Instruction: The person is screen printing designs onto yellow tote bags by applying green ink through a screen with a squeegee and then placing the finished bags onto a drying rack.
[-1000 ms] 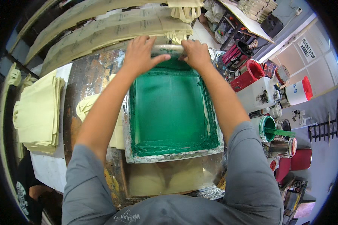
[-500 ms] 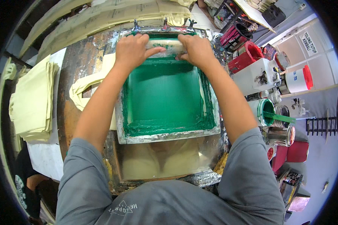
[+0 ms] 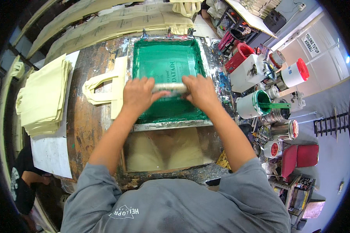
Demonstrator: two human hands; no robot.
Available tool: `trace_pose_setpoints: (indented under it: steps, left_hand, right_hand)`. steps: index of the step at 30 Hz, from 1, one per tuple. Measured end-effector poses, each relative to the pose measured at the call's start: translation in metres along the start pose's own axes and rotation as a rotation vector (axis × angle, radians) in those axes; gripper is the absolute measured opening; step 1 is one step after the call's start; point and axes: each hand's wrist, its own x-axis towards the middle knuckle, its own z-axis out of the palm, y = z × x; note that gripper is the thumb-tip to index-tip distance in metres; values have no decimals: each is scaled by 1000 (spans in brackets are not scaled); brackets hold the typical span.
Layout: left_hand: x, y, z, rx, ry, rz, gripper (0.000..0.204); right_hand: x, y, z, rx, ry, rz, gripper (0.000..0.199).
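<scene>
Both my hands grip a pale-handled squeegee (image 3: 169, 88), slightly blurred, laid crosswise over a screen printing frame (image 3: 171, 125). My left hand (image 3: 139, 94) is closed round its left end, my right hand (image 3: 201, 91) round its right end. Green ink coats the mesh (image 3: 153, 58); beyond the squeegee a printed design shows through it, while thicker ink lies along the inner edges. The squeegee's blade is hidden from view. Under the frame's left side sticks out a pale yellow cloth bag (image 3: 119, 87) with its handle loop spread on the table.
A stack of pale yellow bags (image 3: 42, 97) lies at the left. Along the right stand a white tub (image 3: 248, 105) of green ink with a green spatula (image 3: 278, 105), a white jug (image 3: 249, 75) and a red container (image 3: 240, 56). Another person's arm (image 3: 33, 178) shows at lower left.
My hands have drawn the squeegee from the frame's far end toward me, past its middle. The design in the mesh now shows behind it. My view has shifted slightly.
</scene>
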Motion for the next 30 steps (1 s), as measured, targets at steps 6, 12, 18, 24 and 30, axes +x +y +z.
trace_pose_setpoints:
  steps: [6, 12, 18, 24, 30]
  left_hand:
    - [-21, 20, -22, -105, -53, -77, 63]
    - [-107, 21, -62, -210, 178, -247, 75]
    - [-165, -10, -44, -259, -147, -470, 81]
    - [-94, 6, -73, -882, 277, -771, 74]
    - [-129, -37, 7, 136, 54, -692, 52]
  right_hand:
    - [-27, -15, -13, 18, -26, 17, 52]
    - [-78, -41, -8, 30, 49, 58, 49]
    - [-99, -57, -13, 83, 91, 101, 72]
    - [-32, -20, -90, -104, 511, 6, 63]
    - [52, -5, -169, -83, 657, -33, 58]
